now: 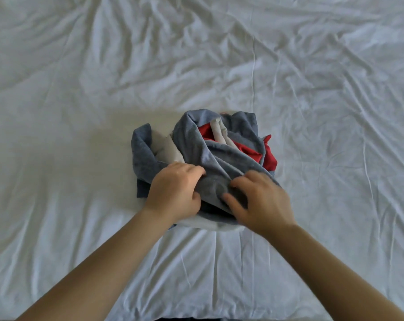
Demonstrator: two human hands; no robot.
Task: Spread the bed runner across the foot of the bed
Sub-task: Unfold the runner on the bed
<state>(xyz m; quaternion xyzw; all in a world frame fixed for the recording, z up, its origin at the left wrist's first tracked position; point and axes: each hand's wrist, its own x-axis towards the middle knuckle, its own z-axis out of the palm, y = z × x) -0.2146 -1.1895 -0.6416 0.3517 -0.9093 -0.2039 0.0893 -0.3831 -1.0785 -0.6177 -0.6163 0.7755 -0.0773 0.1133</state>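
- The runner (221, 156) is lying in a bunched heap on the bed (80, 89), near the middle of its width and close to the near edge, which I take for the foot. So it is sitting about where it belongs, but nothing of it is spread yet.
- The left hand (175, 191) is gripping the near left side of the heap, with its fingers curling over and into a blue-grey fold.
- The right hand (263, 200) is lying just beside it on the near right side, slightly blurred. Its fingers are bending down onto the cloth and its thumb is pressing in from below, so it seems to be pinching a fold.
- Both hands are holding close together on the near side, probably because they are hunting for an edge or two corners to draw apart; a heap like this has to be opened from the middle outward.
- The runner is showing three colours: a soft, towel-like blue-grey outside, a pale grey layer in the folds and a red patch at the far right.
- It is twisting over itself, so its full length and shape are hidden.
- A pale edge is peeking out under the wrists.
- The white sheet around it is lying wrinkled, and may drag along when the cloth is pulled.
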